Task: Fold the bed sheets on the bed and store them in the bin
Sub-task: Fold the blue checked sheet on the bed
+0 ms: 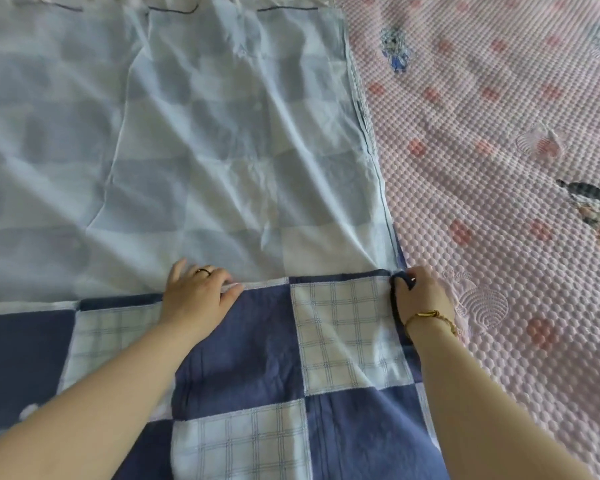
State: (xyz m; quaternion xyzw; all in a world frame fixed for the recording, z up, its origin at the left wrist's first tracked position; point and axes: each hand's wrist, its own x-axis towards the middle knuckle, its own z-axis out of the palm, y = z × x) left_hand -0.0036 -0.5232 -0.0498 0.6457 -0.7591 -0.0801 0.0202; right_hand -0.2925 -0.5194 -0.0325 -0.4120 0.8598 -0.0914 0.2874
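A blue and white checked bed sheet (343, 341) lies spread on the bed, its near part folded over so the dark patterned side faces up. The pale reverse side (205, 150) stretches away from the fold edge. My left hand (196, 294) rests on the folded edge near the middle and pinches it between thumb and fingers. My right hand (420, 292) grips the sheet's right corner, fingers curled round the dark fabric. No bin is in view.
A pink quilted bed cover (499, 168) with red dots and small printed figures fills the right side beside the sheet. The sheet runs out of frame to the left and toward me.
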